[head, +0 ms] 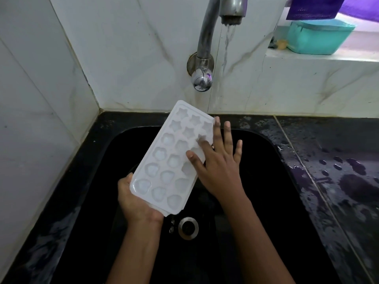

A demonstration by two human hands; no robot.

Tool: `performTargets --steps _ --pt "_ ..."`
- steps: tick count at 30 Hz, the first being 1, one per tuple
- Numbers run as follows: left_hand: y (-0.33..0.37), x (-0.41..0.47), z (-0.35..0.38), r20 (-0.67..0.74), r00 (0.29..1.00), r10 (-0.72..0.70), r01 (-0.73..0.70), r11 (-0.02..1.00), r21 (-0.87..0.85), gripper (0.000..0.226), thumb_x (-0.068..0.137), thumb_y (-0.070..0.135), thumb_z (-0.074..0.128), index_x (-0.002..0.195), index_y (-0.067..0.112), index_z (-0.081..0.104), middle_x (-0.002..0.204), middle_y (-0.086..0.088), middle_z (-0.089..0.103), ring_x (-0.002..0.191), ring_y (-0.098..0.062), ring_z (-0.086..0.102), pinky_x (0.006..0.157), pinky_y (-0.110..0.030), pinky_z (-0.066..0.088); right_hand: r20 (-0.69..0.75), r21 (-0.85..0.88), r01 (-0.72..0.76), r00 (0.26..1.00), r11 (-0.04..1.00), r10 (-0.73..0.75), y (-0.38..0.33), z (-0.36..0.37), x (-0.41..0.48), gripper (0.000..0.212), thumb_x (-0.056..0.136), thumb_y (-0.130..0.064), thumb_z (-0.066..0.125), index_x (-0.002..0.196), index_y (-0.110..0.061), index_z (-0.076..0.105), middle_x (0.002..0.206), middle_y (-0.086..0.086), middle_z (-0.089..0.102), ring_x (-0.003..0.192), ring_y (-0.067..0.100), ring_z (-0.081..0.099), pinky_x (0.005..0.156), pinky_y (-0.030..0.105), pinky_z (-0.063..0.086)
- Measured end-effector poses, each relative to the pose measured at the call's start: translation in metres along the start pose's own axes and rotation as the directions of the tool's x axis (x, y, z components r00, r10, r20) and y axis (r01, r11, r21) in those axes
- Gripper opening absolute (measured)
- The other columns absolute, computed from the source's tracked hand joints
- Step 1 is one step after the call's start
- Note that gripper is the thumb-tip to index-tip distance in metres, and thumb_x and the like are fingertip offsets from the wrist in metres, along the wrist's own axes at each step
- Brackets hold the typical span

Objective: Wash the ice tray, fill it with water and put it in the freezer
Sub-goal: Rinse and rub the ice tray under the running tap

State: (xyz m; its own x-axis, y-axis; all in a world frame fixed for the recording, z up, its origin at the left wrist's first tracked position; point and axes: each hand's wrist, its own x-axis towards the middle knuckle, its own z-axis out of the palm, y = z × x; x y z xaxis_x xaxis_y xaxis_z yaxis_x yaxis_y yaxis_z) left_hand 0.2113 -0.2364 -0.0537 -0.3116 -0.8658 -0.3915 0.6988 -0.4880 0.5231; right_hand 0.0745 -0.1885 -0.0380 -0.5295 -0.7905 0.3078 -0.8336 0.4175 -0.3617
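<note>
Head view over a black sink [98, 160] set in a dark counter, where we wash a white ice tray [172, 158] under a running tap. At far left, pale marble-look wall tiles [41, 78] meet in a corner behind the basin. Our left hand [135, 199] grips the near end of the tray from below, fingers curled under its left edge, holding it tilted above the middle of the sink with its far end raised toward the wall. The tray faces up and shows three rows of shaped moulds (stars at the far end, rounder forms nearer us). A metal drain [188, 228] sits in the basin floor just beneath the tray's near corner. Above, a steel tap [207, 37] curves out from the wall, and a thin stream of water [226, 44] falls from its spout toward the tray's far right side. Our right hand [217, 162] lies flat and spread wide on the tray's right edge, thumb resting across the moulds, fingers reaching past the rim; it holds nothing. To the right, the counter [338, 171] is wet, dotted with droplets and puddles. On a ledge at far right stands a teal plastic container [317, 36], with purple cloth [315, 7] hanging above it.
</note>
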Motion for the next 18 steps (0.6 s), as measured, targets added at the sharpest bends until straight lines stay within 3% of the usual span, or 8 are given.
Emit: performTargets --steps 3,5,8,12,16,18 --pt "-0.003 0.000 -0.002 0.003 1.000 0.023 -0.023 0.999 0.037 0.028 0.087 0.033 0.043 0.068 0.018 0.057 0.067 -0.002 0.060 0.062 -0.020 0.061 0.057 -0.027 0.051 -0.041 -0.026 -0.071 0.997 0.997 0.070 0.008 -0.004 0.001 0.061 0.087 -0.066 0.014 0.124 -0.036 0.053 0.158 -0.004 -0.017 0.140 0.011 -0.029 0.111 0.049 -0.017" --pt "-0.006 0.001 -0.001 0.037 0.999 -0.009 0.008 0.999 0.044 0.018 0.080 0.034 0.047 0.071 0.018 0.053 0.071 -0.002 0.056 0.064 -0.021 0.058 0.061 -0.028 0.048 -0.069 -0.036 -0.086 0.994 0.996 0.084 0.005 -0.003 0.000 0.062 0.088 -0.066 0.015 0.128 -0.035 0.050 0.157 -0.003 -0.021 0.140 0.013 -0.029 0.110 0.050 -0.017" --pt "-0.002 0.004 -0.001 0.055 0.998 0.005 -0.006 1.000 0.020 0.019 0.080 0.034 0.046 0.074 0.019 0.055 0.073 -0.003 0.057 0.066 -0.022 0.059 0.065 -0.030 0.047 0.022 0.041 -0.020 1.000 0.999 0.019 0.004 -0.001 0.000 0.068 0.084 -0.069 0.015 0.135 -0.035 0.044 0.155 -0.006 -0.024 0.138 0.010 -0.032 0.110 0.048 -0.018" --pt "-0.004 0.004 -0.006 0.006 1.000 0.018 -0.018 0.999 0.045 0.028 0.087 0.036 0.042 0.074 0.016 0.058 0.075 -0.005 0.061 0.072 -0.025 0.061 0.067 -0.032 0.048 0.008 0.066 -0.078 0.997 0.995 0.078 0.017 -0.007 0.004 0.059 0.085 -0.066 0.015 0.117 -0.036 0.055 0.157 -0.006 -0.018 0.138 0.009 -0.032 0.111 0.047 -0.017" --pt "-0.009 0.006 -0.003 0.009 1.000 -0.010 0.009 0.998 0.056 0.017 0.073 0.035 0.054 0.071 0.018 0.053 0.075 -0.004 0.056 0.072 -0.025 0.057 0.068 -0.033 0.046 -0.011 -0.014 -0.053 0.999 0.998 0.053 0.006 -0.005 0.001 0.070 0.084 -0.067 0.011 0.132 -0.031 0.048 0.153 -0.005 -0.028 0.138 0.011 -0.034 0.109 0.048 -0.019" --pt "-0.004 0.007 -0.005 0.034 0.999 0.012 -0.013 0.999 0.030 0.027 0.054 0.036 0.064 0.070 0.020 0.049 0.074 -0.003 0.051 0.070 -0.025 0.053 0.066 -0.032 0.043 0.025 0.021 -0.012 1.000 1.000 0.012 0.005 -0.005 0.002 0.072 0.083 -0.068 0.013 0.133 -0.030 0.048 0.156 -0.005 -0.023 0.137 0.010 -0.033 0.109 0.046 -0.019"
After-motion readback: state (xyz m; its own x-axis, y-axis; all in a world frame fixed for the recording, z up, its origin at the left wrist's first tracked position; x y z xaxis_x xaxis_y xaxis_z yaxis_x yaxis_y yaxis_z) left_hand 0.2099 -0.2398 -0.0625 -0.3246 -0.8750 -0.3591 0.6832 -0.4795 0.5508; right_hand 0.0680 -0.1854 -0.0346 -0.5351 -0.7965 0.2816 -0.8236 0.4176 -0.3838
